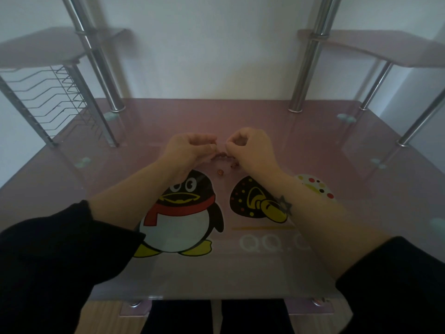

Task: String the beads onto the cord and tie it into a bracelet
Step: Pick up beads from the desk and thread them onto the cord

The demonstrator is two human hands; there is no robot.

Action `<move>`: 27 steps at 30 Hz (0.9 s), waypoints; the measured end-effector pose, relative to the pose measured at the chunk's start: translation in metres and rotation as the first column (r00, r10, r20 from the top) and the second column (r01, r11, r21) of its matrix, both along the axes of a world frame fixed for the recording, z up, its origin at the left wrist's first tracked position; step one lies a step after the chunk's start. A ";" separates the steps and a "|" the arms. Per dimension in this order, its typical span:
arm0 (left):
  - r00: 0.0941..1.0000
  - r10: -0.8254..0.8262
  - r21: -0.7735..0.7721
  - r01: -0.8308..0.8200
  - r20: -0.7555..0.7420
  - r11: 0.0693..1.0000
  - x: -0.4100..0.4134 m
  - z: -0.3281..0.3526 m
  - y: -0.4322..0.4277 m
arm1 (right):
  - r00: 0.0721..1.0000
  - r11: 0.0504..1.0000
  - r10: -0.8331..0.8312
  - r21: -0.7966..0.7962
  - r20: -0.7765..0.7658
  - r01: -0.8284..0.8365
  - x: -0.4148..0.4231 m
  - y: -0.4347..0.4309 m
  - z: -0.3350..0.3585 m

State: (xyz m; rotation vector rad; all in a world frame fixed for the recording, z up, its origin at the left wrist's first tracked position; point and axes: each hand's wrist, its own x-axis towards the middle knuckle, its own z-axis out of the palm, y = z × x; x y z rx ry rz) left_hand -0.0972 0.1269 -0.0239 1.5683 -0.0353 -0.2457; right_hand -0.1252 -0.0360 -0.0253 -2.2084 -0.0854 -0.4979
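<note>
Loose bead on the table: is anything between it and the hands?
Nothing visible does. The bead lies by itself on the table, just on the person's side of the left hand and right hand, with open glass between. Both hands are busy, though: they pinch the beaded cord.
</note>
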 end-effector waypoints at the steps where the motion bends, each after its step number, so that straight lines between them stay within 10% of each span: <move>1: 0.998 0.022 0.079 -0.027 0.061 0.997 -0.001 0.000 0.000 | 1.000 1.000 0.004 0.003 0.004 -0.004 0.000 0.000 0.000; 11: 0.902 -0.069 0.411 -0.125 0.426 0.903 -0.002 -0.005 0.005 | 1.000 0.998 0.026 -0.053 0.012 -0.025 0.001 0.002 -0.001; 27: 0.898 -0.056 0.350 -0.112 0.436 0.930 -0.003 -0.006 0.007 | 0.999 0.999 0.037 0.022 0.001 -0.037 -0.001 0.001 0.000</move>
